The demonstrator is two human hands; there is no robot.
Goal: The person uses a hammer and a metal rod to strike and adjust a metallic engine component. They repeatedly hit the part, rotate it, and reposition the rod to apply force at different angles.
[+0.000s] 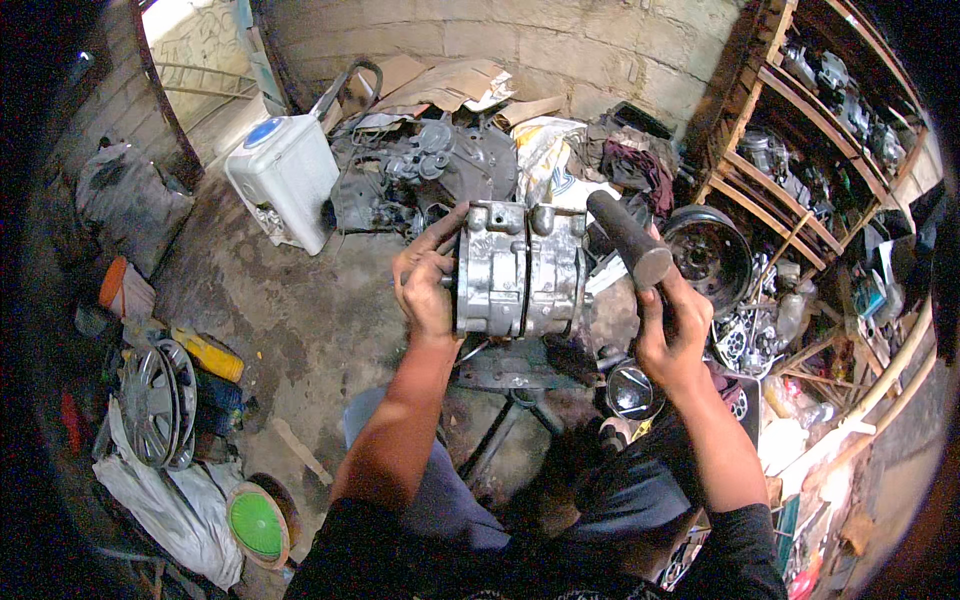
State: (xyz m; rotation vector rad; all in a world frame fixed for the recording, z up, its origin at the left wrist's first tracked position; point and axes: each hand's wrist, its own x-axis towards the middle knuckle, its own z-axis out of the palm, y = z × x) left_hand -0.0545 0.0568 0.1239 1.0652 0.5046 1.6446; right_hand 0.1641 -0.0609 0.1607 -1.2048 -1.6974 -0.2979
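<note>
A silver metal compressor body (pixel 494 270), made of two halves with a dark seam between them, sits in front of me over a dark metal stand (pixel 525 368). My left hand (pixel 428 285) is closed around its left end, fingers along the upper edge and side. In my right hand (pixel 678 325) is a thick dark cylindrical bar (pixel 630 240), held tilted beside the compressor's right end, its near round face toward me. The bar looks apart from the compressor. Part of the stand's top is hidden under the compressor.
A white plastic jerrycan (pixel 285 175) and greasy engine parts (pixel 450 160) lie beyond the stand. To the right are a wheel rim (pixel 708 258), a round bowl (pixel 634 390) and wooden shelves (pixel 790 190) of metal parts. Wheel covers (pixel 150 405) and a green round filter (pixel 257 522) lie left.
</note>
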